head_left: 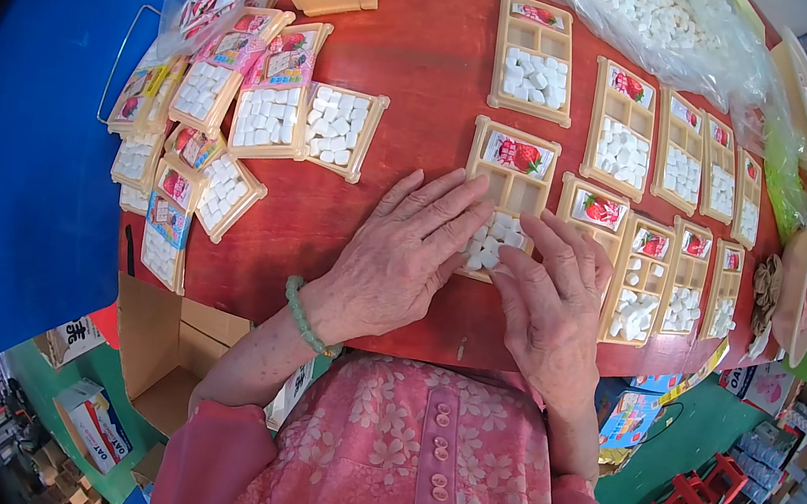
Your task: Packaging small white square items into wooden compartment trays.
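Observation:
Between my hands lies a beige compartment tray with a strawberry-printed sachet in its top section. Small white marshmallow-like pieces fill its lower section, partly covered by my fingers. My left hand rests over the tray's left side, fingers stretched out and lying close together, with a green bead bracelet at the wrist. At the tray's lower right, my right hand is bent, thumb and forefinger drawn together at the white pieces. What they pinch, if anything, is hidden.
Similar filled trays stand in rows to the right. More trays, some with pink or blue packets, are stacked at the left beside a clear tub of sachets. A plastic bag of white pieces lies at the back. An open carton sits below the table edge.

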Demonstrator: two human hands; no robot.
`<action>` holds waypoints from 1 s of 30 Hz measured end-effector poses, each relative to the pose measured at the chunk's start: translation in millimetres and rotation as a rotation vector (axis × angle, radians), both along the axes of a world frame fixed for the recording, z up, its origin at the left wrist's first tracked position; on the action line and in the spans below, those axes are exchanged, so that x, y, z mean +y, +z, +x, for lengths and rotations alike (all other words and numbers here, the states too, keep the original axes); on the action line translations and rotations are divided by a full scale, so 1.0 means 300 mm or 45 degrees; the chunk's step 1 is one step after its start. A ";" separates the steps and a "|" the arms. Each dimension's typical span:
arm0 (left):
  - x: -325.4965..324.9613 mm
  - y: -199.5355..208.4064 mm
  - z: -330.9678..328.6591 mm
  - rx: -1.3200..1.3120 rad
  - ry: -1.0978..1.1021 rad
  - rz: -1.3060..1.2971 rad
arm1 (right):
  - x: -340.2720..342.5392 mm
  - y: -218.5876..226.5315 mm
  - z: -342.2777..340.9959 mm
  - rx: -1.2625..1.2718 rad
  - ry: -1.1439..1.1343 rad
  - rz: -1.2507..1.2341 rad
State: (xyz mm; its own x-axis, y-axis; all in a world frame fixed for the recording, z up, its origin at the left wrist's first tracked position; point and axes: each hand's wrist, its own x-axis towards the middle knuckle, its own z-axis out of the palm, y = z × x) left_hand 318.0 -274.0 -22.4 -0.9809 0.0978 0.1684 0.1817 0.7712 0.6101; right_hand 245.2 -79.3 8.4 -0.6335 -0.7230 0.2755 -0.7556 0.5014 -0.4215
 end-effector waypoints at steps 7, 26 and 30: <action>0.002 0.004 -0.004 0.000 0.004 -0.015 | -0.002 -0.012 0.006 -0.002 0.012 0.003; 0.006 0.005 0.000 -0.014 -0.003 -0.028 | 0.027 0.025 -0.011 -0.127 -0.046 -0.055; 0.007 0.002 -0.002 -0.014 -0.020 -0.042 | 0.020 0.019 -0.020 -0.102 -0.055 -0.013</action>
State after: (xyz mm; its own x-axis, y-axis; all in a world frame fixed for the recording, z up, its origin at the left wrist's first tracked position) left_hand 317.3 -271.9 -21.7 -0.9809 0.1189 0.1540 0.1876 0.7878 0.5867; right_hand 239.4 -73.1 14.0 -0.6845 -0.6918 0.2299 -0.6969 0.5284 -0.4850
